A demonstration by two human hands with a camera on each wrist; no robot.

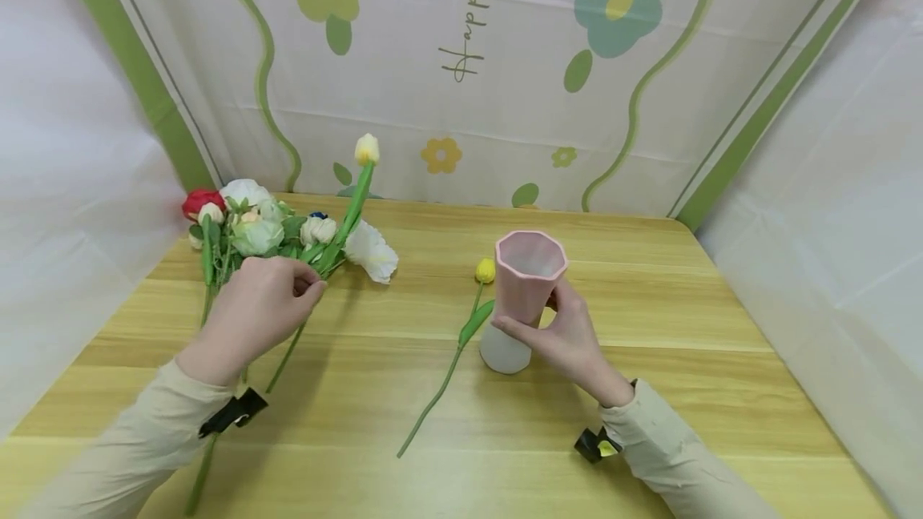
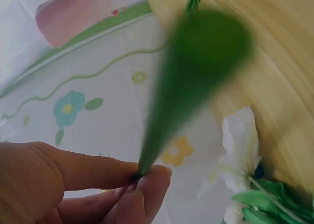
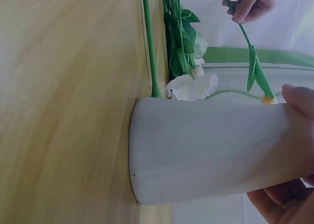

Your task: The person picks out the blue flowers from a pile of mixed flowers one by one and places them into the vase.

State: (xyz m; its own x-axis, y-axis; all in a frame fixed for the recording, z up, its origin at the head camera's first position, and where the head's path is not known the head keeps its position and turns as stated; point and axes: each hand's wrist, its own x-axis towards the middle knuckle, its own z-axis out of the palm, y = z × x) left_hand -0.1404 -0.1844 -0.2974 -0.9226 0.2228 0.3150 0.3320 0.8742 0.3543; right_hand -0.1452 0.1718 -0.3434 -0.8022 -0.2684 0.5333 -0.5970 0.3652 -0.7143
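My left hand [image 1: 263, 303] pinches the thin green stem of a pale yellow-white tulip [image 1: 366, 149], raised with its bloom pointing up and away. In the left wrist view a leaf [image 2: 196, 62] blurs large before the lens, above the pinching fingertips. My right hand [image 1: 573, 339] grips the upper part of a pink-and-white vase [image 1: 510, 299], thumb on the near side and fingers round the far right. Its base stands upright on the wooden table [image 1: 613, 439]. A yellow tulip [image 1: 485, 271] lies just left of the vase, its stem running toward the front.
Behind my left hand lies a pile of artificial flowers: a red bloom [image 1: 202, 203], a pale green bloom [image 1: 257, 236] and a white bloom [image 1: 371, 251]. Their stems reach toward the front left. A flower-printed cloth [image 1: 404, 62] hangs behind the table.
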